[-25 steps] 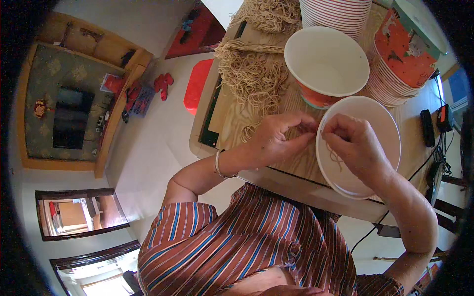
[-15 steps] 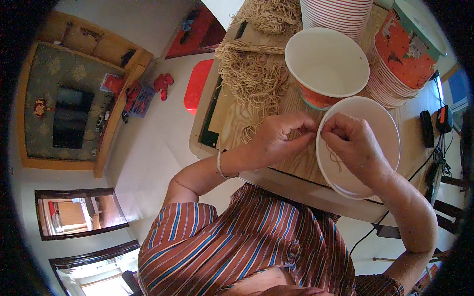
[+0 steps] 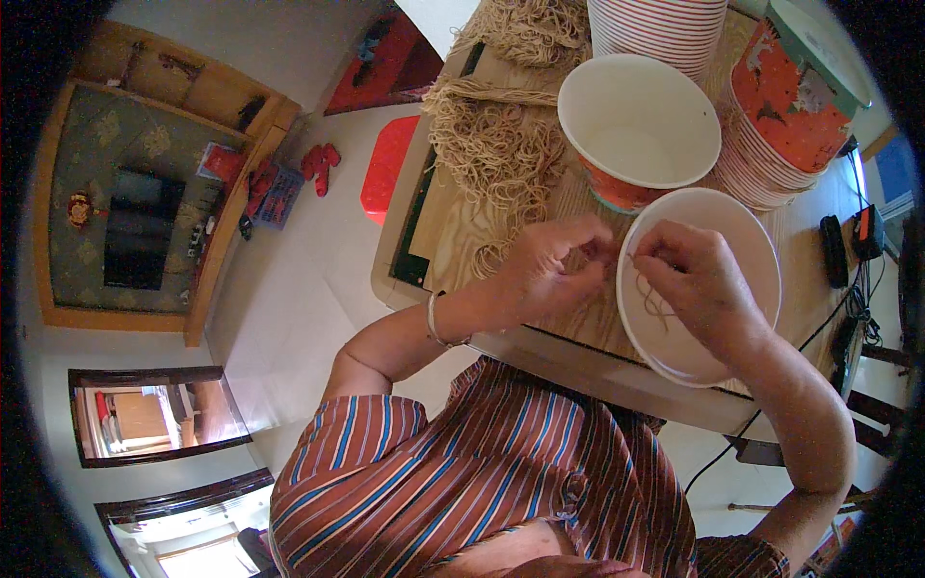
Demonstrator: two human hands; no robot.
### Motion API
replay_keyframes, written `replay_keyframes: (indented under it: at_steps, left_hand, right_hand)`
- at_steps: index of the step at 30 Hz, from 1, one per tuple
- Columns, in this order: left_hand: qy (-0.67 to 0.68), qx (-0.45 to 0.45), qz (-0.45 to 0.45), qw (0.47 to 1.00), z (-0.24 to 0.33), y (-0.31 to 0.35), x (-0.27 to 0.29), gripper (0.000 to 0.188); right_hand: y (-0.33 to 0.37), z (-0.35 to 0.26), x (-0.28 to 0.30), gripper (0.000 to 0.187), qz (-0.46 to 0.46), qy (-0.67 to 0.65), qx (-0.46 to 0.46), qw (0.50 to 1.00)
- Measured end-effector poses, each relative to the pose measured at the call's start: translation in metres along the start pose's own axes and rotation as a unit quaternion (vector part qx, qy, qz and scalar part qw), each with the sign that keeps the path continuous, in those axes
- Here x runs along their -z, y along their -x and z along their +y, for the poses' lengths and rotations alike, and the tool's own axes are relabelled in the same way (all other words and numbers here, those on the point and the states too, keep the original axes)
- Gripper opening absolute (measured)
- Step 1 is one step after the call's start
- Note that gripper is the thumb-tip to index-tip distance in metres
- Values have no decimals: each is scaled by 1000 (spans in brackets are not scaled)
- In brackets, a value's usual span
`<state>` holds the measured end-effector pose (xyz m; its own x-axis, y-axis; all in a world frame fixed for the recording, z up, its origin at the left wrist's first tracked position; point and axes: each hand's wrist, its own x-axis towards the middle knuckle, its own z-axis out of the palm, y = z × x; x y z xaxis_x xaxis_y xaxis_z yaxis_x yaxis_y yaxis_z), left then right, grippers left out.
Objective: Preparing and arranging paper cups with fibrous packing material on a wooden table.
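A white paper bucket leans near the table's front edge, its mouth facing me. My right hand is over its mouth, thumb and forefinger pinched on a thin tan string that dangles in a loop against the white inside. Just outside the left rim, my left hand is closed with its fingertips together; what they hold, if anything, is too small to make out. Beyond both hands stands another paper bucket, white inside and orange outside. Tangled tan strings lie in heaps to the left of it.
Tall stacks of nested paper buckets rise at the table's back, with orange printed ones at the right. Black cables and a dark device run along the right edge. A red stool stands left of the table.
My fingertips have drawn slightly apart at the rim, the right hand shifting a little to the right. The buckets and string heaps stay in place.
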<state>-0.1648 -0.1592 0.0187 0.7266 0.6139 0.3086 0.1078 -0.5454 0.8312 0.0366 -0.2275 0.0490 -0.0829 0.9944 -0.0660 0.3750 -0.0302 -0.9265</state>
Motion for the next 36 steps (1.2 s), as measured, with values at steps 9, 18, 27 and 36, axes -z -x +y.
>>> replay_keyframes:
  at_steps: [9, 18, 27, 36]
  left_hand:
    - [-90, -38, 82, 992, 35, -10, 24, 16]
    - [-69, -164, -26, 984, 36, -19, 13, 16]
    - [-5, -86, -32, 996, 36, -13, 13, 19]
    - [49, -29, -51, 997, 32, -14, 8, 18]
  right_hand:
    - [22, -39, 15, 6, 15, -17, -67, 997]
    - [31, -48, 0, 2, 18, -122, 5, 992]
    - [35, -39, -9, 6, 92, 15, 44, 995]
    - [33, -29, -15, 2, 159, 31, 122, 979]
